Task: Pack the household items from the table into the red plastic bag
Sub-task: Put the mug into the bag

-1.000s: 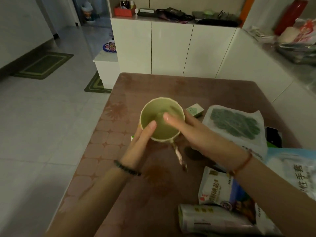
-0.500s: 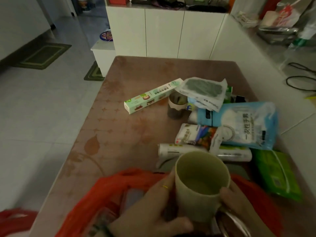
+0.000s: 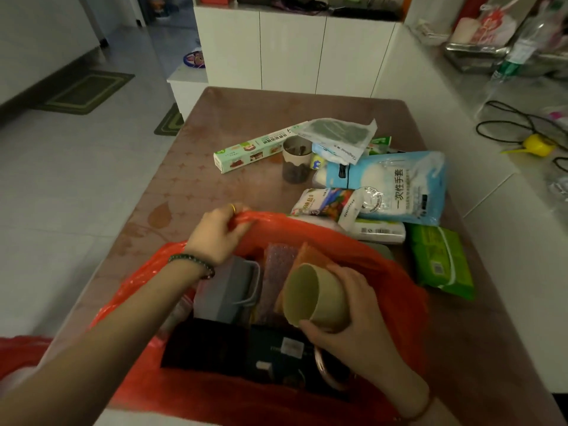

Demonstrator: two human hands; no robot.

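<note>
Inside the red bag (image 3: 396, 281), dark, indistinct items (image 3: 233, 348) beneath the cup (image 3: 319, 298)

pale green cup (image 3: 319, 298) tipped sideways inside open red plastic bag (image 3: 396, 281), packets (image 3: 396, 192) on table

Red bag (image 3: 396, 272): thin plastic film, glossy, crinkled.
Cup (image 3: 319, 298): pale green, matt, smooth.
Bench (image 3: 190, 192): brown patterned covering with a soft sheen.
Glove pack (image 3: 396, 189): shiny blue and white plastic.
Wipes pack (image 3: 441, 261): glossy green plastic wrap.
Long box (image 3: 249, 150): printed cardboard, smooth.
Container in bag (image 3: 227, 287): grey, matt.
</note>
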